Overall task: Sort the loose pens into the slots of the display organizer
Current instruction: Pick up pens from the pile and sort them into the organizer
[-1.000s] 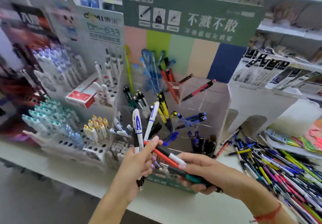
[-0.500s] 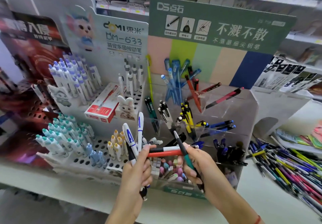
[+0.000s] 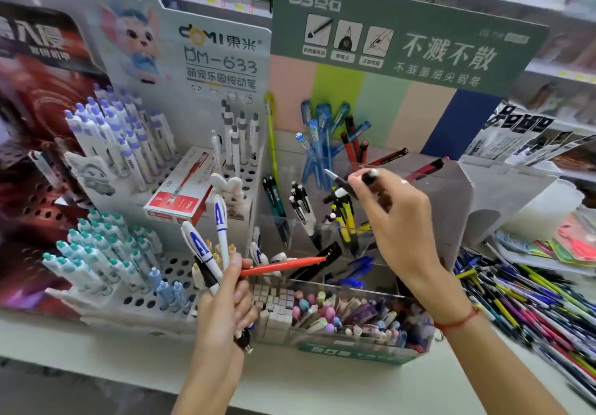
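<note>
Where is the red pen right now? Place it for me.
In the head view the red pen sits left of centre, pinched in the left hand with two white pens, lying nearly level with its tip pointing right toward the clear organizer.

A red-and-white box point(image 3: 178, 200) and a white rabbit figure point(image 3: 229, 188) sit beyond the fingertips, pastel erasers point(image 3: 325, 313) just below them.

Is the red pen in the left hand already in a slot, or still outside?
Outside. The left hand grips the red pen, which lies nearly level, in front of the clear organizer.
</note>
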Available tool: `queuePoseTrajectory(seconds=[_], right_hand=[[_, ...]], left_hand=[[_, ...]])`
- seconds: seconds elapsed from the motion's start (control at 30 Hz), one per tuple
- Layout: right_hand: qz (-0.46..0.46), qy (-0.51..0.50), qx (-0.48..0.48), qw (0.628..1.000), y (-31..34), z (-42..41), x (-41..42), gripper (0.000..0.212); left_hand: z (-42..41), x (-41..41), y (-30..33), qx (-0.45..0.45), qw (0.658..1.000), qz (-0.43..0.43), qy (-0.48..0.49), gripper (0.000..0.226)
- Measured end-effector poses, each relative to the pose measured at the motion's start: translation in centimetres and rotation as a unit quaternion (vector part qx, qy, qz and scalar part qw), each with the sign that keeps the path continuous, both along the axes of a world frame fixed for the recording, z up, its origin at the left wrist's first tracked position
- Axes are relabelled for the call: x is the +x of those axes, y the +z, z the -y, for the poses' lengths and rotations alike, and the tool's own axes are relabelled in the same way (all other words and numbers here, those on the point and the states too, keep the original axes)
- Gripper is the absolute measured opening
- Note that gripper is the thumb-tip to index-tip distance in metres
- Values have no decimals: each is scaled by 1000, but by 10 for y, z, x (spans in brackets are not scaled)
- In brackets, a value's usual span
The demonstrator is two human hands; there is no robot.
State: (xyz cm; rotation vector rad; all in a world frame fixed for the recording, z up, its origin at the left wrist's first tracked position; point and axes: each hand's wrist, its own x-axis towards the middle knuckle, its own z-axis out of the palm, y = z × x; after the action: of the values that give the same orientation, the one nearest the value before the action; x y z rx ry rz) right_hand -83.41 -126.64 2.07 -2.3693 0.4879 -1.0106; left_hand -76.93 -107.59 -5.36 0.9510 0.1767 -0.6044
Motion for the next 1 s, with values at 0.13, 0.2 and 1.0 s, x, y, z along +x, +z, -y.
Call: queuePoseTrajectory(seconds=[0.13,0.2,1.0], right_hand=[[-255,15,-64,965,2,8,33,32],[-336,13,-64,940,-1,6,43,34],[-98,88,413,901,-22,-14,-25,16]], left_hand=[[2,-1,-3,20,999,13,-48,28],[1,-3,-4,20,998,16,-59,27],[-9,-2,-1,-5,997,4,-76,24]])
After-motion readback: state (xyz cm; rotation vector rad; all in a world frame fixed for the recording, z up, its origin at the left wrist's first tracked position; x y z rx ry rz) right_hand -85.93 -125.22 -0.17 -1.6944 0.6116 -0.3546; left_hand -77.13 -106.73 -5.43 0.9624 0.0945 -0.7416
